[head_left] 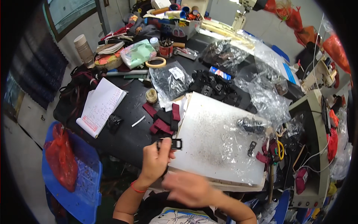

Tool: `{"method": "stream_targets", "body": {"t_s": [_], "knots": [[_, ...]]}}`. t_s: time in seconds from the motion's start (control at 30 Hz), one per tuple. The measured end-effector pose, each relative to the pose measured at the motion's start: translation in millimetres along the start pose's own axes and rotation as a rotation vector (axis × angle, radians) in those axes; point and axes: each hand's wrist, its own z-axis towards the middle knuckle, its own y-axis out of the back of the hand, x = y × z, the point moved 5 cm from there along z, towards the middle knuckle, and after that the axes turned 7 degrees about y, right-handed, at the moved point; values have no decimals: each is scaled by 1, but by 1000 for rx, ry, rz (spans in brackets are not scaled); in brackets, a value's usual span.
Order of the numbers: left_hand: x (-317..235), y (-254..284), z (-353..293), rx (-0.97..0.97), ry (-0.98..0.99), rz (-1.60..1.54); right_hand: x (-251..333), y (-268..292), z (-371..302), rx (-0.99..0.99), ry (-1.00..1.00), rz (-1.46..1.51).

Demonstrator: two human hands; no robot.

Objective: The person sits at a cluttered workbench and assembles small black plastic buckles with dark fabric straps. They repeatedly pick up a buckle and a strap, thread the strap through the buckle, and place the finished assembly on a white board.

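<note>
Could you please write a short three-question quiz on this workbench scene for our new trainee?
1. Which hand holds the black buckle?
2. True or false: the notebook lies to the right of the white board.
3. What colour is the plastic bag at the far left of the picture? A. green; B. red; C. white.

Key:
1. The left hand.
2. False; it lies to the left.
3. B.
</note>
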Motion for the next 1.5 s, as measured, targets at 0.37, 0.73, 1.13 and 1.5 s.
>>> {"method": "stream_targets", "body": {"t_s": [0.37, 0.73, 1.13, 1.5], "knots": [[-15, -32, -27, 90, -167, 163, -38, 43, -12, -292, -305, -266], [4, -28, -23, 278, 16, 109, -31, 41, -16, -246, -175, -350], [-5, -23, -26, 332, -58, 148, -29, 48, 13, -276, -334, -271], [3, -16, -23, 558, 92, 191, -29, 45, 0, 64, -199, -154]]}}
